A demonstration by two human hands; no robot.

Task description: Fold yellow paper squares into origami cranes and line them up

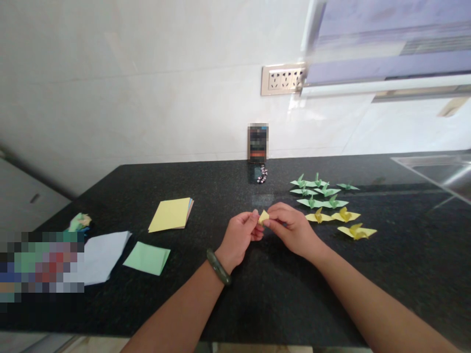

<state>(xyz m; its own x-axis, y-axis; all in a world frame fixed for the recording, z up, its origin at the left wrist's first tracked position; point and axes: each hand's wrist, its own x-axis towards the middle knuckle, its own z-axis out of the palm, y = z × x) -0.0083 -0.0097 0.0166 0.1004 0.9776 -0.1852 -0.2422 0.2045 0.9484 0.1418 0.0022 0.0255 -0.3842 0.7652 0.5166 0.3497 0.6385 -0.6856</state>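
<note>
A small folded piece of yellow paper (263, 216) is pinched between my two hands above the dark countertop. My left hand (241, 238), with a dark green bangle on its wrist, grips it from the left. From the right, my right hand (292, 228) holds it between thumb and fingers. Just right of my right hand stand several yellow paper cranes (356, 231), wings spread. Behind them are several green paper cranes (312, 202) in loose rows. To the left lie a stack of square paper (170, 214), yellow on top, and a folded green sheet (147, 258).
White paper (106, 255) lies at the left beside a blurred colourful item (44, 264) and a crumpled green bit (78, 223). A phone-like device (258, 143) with a beaded strap leans on the wall below a socket panel (281, 79). A metal sink (441, 171) is at far right.
</note>
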